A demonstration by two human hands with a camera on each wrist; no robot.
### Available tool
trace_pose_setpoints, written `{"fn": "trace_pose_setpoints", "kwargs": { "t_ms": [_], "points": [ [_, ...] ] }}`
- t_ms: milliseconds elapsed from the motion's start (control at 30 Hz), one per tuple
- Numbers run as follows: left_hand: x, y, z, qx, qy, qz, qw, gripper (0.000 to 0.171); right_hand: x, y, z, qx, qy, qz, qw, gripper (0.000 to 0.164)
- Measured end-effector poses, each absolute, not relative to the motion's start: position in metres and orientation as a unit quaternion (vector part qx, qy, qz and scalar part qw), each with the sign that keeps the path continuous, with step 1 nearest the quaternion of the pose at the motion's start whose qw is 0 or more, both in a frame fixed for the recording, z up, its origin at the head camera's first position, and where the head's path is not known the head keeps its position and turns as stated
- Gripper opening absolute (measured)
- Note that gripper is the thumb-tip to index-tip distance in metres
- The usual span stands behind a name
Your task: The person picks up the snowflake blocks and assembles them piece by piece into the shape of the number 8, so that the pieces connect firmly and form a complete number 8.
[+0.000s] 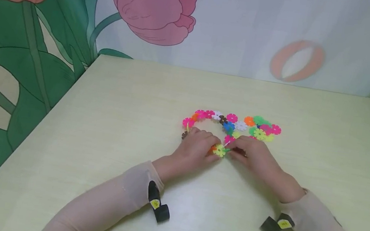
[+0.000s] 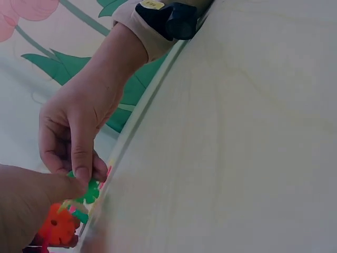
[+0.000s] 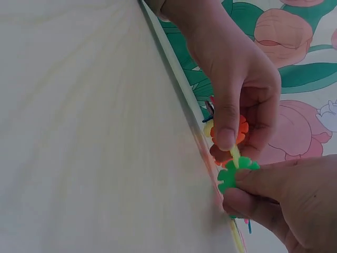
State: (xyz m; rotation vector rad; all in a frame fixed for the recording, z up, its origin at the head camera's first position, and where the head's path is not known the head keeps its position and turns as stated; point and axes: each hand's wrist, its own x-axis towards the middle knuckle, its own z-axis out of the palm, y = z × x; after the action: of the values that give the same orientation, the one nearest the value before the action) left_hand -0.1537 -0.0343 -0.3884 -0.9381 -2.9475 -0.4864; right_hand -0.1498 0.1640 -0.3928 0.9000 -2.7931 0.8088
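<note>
Flower-shaped plastic snowflake discs are joined in a curved chain on the table, with pink discs (image 1: 200, 114) along its far side. My left hand (image 1: 198, 148) pinches an orange disc (image 3: 243, 128) between thumb and fingers. A yellow disc (image 1: 219, 150) sits edge-on beside it, between the two hands. My right hand (image 1: 254, 152) pinches a green disc (image 3: 227, 178) by thumb and index finger, its rim right at the yellow disc. Part of the chain is hidden behind my hands.
Right of the chain lies a cluster of discs, among them an orange one (image 1: 249, 121), a yellow one (image 1: 259, 134) and a pink one (image 1: 276, 129). The pale wooden table (image 1: 131, 96) meets a wall painted with tulips (image 1: 153, 10).
</note>
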Motion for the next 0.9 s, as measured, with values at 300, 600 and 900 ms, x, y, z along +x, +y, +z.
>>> {"fn": "trace_pose_setpoints", "kwargs": {
  "t_ms": [300,600,900],
  "points": [
    [-0.154,-0.03,-0.391,-0.313,-0.933,-0.175,0.031,0.038,-0.152,0.163,-0.386,0.275,-0.915,0.295,0.0,0.013],
    [-0.154,-0.031,-0.396,-0.327,-0.922,-0.197,0.068,0.016,-0.162,0.187,-0.367,0.207,-0.944,0.255,-0.009,0.011],
    [-0.151,-0.03,-0.398,-0.327,-0.917,-0.208,0.095,0.013,-0.176,0.205,-0.369,0.134,-0.965,0.213,-0.071,0.03]
  ]
}}
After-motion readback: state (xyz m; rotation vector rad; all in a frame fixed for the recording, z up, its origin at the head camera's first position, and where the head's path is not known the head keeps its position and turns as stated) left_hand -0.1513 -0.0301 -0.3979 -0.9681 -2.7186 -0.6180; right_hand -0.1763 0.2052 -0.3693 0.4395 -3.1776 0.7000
